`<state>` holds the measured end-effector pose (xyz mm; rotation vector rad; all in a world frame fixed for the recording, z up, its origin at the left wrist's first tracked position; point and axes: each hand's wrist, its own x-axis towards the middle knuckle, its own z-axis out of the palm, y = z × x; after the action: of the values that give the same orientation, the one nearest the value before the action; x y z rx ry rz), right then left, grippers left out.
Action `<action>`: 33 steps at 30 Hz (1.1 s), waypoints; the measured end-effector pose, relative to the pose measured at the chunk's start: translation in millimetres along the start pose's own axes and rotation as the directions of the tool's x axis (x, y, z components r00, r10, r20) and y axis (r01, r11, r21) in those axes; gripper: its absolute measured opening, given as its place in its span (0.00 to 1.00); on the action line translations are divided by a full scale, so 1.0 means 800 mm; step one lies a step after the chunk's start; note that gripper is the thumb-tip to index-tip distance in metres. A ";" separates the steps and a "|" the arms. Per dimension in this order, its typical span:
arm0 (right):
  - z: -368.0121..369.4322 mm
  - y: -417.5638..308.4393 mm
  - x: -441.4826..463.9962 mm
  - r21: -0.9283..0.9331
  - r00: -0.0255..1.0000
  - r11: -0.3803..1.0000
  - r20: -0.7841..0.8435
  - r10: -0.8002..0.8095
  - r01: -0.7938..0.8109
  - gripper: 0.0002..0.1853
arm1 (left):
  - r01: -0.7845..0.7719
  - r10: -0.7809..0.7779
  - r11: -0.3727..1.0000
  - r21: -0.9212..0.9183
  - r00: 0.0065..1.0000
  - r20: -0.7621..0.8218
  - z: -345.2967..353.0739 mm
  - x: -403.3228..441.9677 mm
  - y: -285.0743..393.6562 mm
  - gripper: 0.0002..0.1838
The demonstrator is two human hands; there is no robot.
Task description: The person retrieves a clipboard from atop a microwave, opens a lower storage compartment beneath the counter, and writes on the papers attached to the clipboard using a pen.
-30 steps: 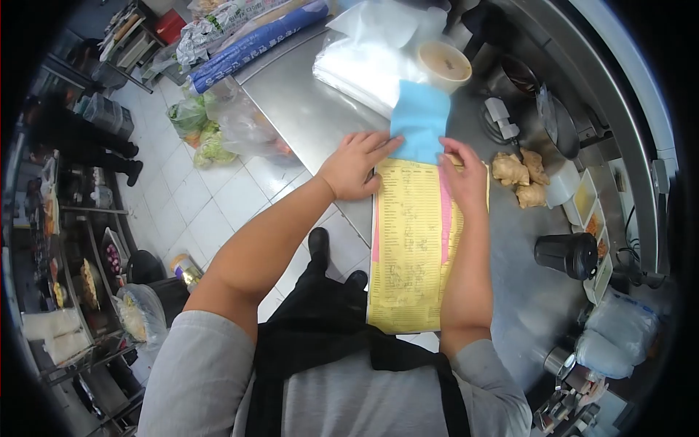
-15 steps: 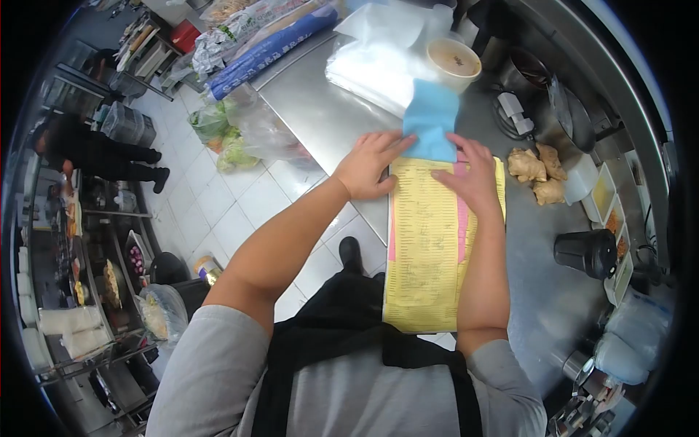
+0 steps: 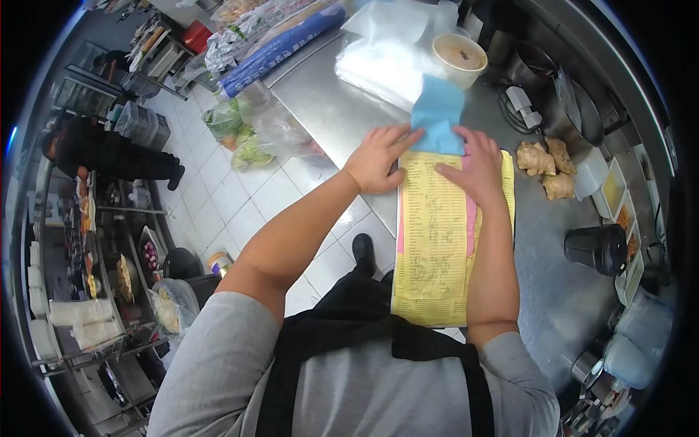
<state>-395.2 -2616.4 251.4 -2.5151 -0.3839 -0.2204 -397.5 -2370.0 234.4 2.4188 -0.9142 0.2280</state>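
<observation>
A stack of long yellow printed sheets (image 3: 433, 240) with handwriting lies over the counter's near edge, pink paper (image 3: 471, 226) showing between its layers. Across its top end lies a light blue sheet (image 3: 438, 109), which could be paper or thin cloth. My left hand (image 3: 377, 158) rests at the top left corner, fingers spread, index fingertip at the blue sheet and thumb by the yellow edge. At the top right, my right hand (image 3: 480, 169) lies with fingers apart, fingertips near the blue sheet's right edge and thumb over the yellow paper.
On the steel counter (image 3: 539, 291) are ginger pieces (image 3: 545, 164), a lidded tub (image 3: 460, 60), white plastic bags (image 3: 378, 62) and a black cup (image 3: 593, 249). Bagged vegetables (image 3: 244, 135) hang past its left side. Another person (image 3: 109, 151) stands at left beside shelving.
The view has shifted slightly, so the counter and papers appear a little further right. Both hands stay at the top of the stack, nearly unchanged.
</observation>
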 end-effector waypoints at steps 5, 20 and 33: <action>0.001 0.002 0.000 0.025 1.000 1.000 0.000 0.013 -0.013 0.40 | 0.005 -0.004 0.999 0.033 1.000 -0.003 -0.001 0.000 0.002 0.46; 0.004 0.004 0.000 0.031 0.999 0.999 -0.008 -0.041 0.041 0.43 | -0.009 0.008 1.000 -0.015 1.000 -0.024 0.001 -0.001 0.001 0.47; 0.003 0.005 0.000 0.060 1.000 0.998 -0.007 -0.030 0.031 0.42 | 0.001 -0.001 1.000 0.006 1.000 -0.017 -0.001 -0.001 0.002 0.48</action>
<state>-393.4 -2618.3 247.4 -2.4506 -0.4203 -0.2257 -399.0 -2370.2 235.6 2.4188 -0.9057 0.2513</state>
